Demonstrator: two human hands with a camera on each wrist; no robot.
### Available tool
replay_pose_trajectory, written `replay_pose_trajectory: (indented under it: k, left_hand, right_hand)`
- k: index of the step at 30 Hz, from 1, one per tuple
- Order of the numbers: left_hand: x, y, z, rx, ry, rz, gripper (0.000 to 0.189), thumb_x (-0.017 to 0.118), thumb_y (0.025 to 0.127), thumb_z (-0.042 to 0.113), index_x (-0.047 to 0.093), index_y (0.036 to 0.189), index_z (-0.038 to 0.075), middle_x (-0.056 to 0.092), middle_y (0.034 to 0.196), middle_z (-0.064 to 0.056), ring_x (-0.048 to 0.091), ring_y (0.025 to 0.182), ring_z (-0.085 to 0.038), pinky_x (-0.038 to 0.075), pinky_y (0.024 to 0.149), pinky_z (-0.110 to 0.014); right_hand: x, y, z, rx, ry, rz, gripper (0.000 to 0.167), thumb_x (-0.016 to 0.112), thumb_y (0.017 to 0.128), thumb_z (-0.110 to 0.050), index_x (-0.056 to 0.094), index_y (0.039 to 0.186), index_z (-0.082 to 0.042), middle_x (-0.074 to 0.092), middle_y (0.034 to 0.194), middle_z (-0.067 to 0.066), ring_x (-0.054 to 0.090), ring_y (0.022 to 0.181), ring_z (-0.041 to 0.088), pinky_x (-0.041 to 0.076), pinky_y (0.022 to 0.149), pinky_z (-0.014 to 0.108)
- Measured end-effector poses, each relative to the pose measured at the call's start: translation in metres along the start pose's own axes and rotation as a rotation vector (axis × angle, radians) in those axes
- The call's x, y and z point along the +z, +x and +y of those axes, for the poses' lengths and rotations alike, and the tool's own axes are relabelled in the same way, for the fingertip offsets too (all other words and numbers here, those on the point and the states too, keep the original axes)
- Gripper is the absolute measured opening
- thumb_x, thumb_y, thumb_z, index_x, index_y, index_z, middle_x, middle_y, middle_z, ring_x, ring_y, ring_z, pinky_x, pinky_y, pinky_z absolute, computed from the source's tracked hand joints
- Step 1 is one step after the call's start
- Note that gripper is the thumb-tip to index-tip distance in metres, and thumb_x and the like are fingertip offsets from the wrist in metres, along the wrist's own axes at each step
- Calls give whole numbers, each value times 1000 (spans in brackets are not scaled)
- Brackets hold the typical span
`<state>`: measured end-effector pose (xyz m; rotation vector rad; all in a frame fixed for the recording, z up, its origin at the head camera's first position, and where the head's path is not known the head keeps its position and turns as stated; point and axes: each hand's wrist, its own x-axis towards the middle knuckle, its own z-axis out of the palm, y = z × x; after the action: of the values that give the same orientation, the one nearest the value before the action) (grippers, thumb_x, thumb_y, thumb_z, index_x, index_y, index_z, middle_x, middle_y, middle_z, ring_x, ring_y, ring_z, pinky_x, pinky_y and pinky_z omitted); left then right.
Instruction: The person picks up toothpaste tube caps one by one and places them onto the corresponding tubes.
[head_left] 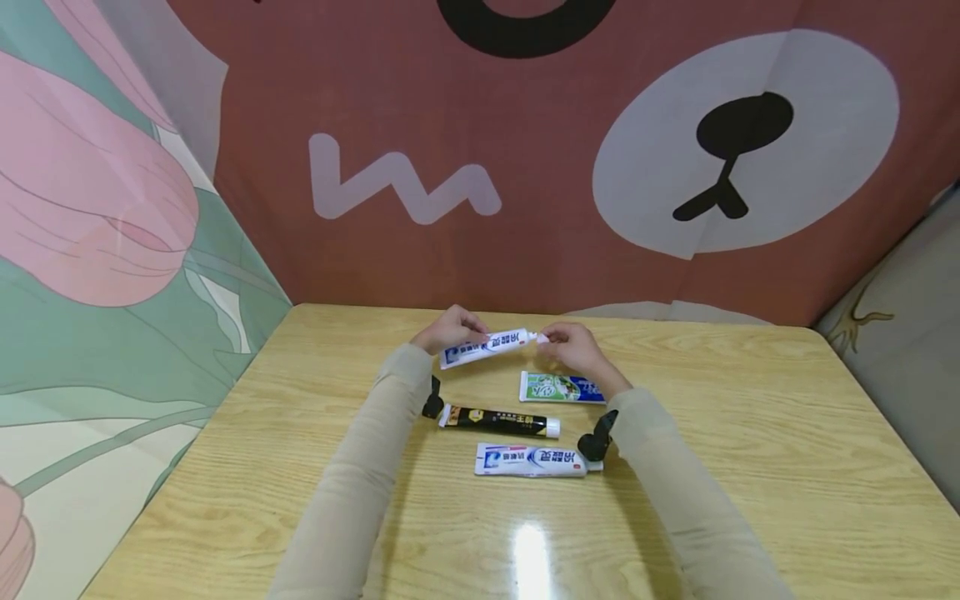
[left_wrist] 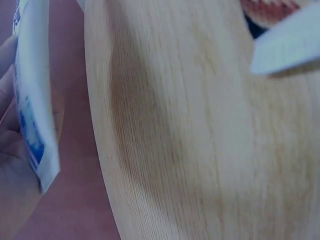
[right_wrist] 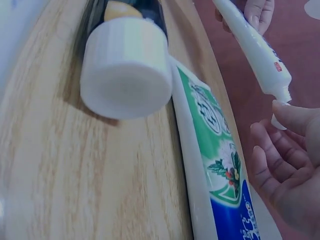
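Observation:
My left hand (head_left: pixel 450 330) holds a white toothpaste tube (head_left: pixel 504 342) with blue lettering above the far part of the table. Its nozzle end points right, towards my right hand (head_left: pixel 577 348). Thumb and fingers of that hand pinch a small white cap (right_wrist: pixel 278 122) at the threaded nozzle (right_wrist: pixel 283 95). Whether cap and nozzle still touch is hidden by the thumb. In the left wrist view, the tube's flat tail (left_wrist: pixel 48 167) extends past the palm.
Below the hands lie a green-and-blue toothpaste tube (head_left: pixel 555 387), a black tube (head_left: pixel 498 421) with a white cap (right_wrist: pixel 126 70), and another white toothpaste tube (head_left: pixel 525 460). They rest on a wooden table (head_left: pixel 247 500). A patterned wall (head_left: pixel 525 258) stands behind its far edge.

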<state>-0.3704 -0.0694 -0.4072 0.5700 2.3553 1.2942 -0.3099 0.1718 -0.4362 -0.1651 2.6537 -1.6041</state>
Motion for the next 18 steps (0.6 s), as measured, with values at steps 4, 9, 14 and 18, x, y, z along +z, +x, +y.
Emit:
replay_pose_trajectory:
  k: [4,9,14,18]
  left_hand:
    - [-1,-1,1,13,8,7,18,67,83,12,70,94,-1,68,89,-10,60,68,-16,48,59,-24]
    - [-2,-2,1,32,18,-1,18,66,84,15,71,94,1,68,86,-9,61,67,-18,49,58,-26]
    - [1,-2,0,75,40,35,22,63,87,20,72,79,2,66,74,-8,56,57,-17,46,53,-25]
    - [5,0,-3,113,140,92,41,57,91,26,61,56,5,62,62,-6,49,49,-15,40,48,-24]
  right_hand:
    - [0,-2,-3,16,49,-1,24,64,85,-10,62,106,2,59,92,13,56,77,24,50,69,43]
    - [0,-6,-8,2,78,-19,25,63,86,-10,63,108,2,60,92,14,57,77,21,50,72,45]
    - [2,-10,-13,-18,89,-39,25,62,86,-9,63,108,2,60,94,15,57,80,25,50,73,45]
    - [4,-12,-18,-11,98,-57,26,62,87,-11,63,110,2,61,96,15,58,85,32,50,74,45]
